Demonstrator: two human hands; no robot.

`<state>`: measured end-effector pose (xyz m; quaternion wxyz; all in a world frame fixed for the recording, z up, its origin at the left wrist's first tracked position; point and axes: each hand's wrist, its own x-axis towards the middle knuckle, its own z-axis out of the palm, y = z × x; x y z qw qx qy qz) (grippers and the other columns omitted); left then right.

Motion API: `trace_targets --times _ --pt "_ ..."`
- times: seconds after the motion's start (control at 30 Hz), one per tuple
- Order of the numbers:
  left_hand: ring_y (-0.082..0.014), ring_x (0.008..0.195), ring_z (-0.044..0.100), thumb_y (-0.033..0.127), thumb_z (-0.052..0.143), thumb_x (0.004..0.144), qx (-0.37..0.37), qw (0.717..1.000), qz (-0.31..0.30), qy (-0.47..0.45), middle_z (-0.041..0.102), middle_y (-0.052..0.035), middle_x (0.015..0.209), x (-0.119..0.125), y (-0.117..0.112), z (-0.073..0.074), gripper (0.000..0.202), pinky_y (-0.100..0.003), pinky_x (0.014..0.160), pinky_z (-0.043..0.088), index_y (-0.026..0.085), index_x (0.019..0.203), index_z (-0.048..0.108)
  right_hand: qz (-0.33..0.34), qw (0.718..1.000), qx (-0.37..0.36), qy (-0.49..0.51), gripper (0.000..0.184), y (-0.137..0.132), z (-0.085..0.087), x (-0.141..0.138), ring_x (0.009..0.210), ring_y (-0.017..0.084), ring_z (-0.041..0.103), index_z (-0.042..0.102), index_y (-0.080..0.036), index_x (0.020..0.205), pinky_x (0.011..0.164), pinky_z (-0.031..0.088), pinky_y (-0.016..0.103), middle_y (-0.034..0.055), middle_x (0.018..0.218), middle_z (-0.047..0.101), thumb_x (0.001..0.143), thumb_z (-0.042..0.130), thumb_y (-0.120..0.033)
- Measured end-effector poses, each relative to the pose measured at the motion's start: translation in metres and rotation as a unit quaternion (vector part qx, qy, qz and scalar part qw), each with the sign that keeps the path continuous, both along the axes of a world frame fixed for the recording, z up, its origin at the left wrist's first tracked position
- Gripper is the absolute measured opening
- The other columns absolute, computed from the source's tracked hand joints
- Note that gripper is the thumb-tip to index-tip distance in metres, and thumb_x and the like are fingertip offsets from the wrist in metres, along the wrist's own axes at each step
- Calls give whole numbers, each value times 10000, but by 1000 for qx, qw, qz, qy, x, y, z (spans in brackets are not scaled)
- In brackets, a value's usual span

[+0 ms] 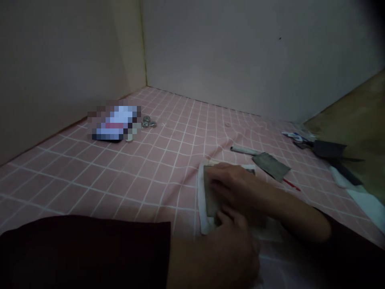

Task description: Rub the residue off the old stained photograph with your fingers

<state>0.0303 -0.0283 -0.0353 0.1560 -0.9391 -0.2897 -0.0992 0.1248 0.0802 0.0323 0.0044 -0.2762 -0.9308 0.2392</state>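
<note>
A flat grey piece (211,200) lies on a white sheet (202,212) on the pink checked cloth. Over the grey piece is my right hand (233,185), its fingers bent downward and smeared by motion. Whether that hand holds anything is hidden. My left hand (233,247) is closer to me, at the lower edge of the grey piece, with its fingers curled in. What is between those fingers, if anything, is too dark to make out. Past the right hand lies another grey, cloth-like piece (272,166), touching a pale thin stick (245,151) and a thin red stick (291,184).
A phone (116,124), blurred out, rests at the left beside several small round metal pieces (147,121). At the right edge are dark flat pieces (329,148) and a white-and-blue item (293,136). Walls (240,52) close off the back and left. The cloth (144,168) is wrinkled.
</note>
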Motion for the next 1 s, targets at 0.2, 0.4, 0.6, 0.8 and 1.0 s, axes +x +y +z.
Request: trace_targets --times 0.2,0.4,0.6,0.8,1.0 --pt "-368 780 625 474 560 903 -30 999 -28 21 613 -113 814 -2 -3 3 348 -549 581 512 171 903 731 42 996 -82 -9 211 1 -1 0 636 84 461 479 -173 703 612 338 223 -44 691 526 869 559 -69" --pt "-367 787 625 481 517 925 -40 998 -34 29 615 -122 827 -3 -2 4 386 -545 591 506 168 927 743 67 994 -84 -6 222 3 0 0 637 75 451 466 -173 702 618 327 220 -52 689 516 869 573 -73" --pt "-377 819 633 471 532 921 -30 998 -14 49 644 -141 873 -3 -3 7 366 -542 595 515 168 950 734 31 998 -48 6 208 2 2 -3 630 87 447 482 -178 703 602 325 228 -39 683 522 864 547 -63" --pt "-397 893 652 493 446 962 -13 998 3 65 684 -200 951 -2 -2 9 451 -510 612 512 129 1010 709 -25 999 42 16 220 21 -5 -3 650 127 468 455 -199 700 640 338 270 -12 697 536 849 524 -53" --pt "-395 842 654 461 446 964 3 998 -20 61 651 -134 842 -2 -2 10 413 -555 617 507 152 977 720 30 999 -14 10 203 23 -9 -2 636 109 471 464 -193 707 624 339 246 -23 700 539 874 522 -95"
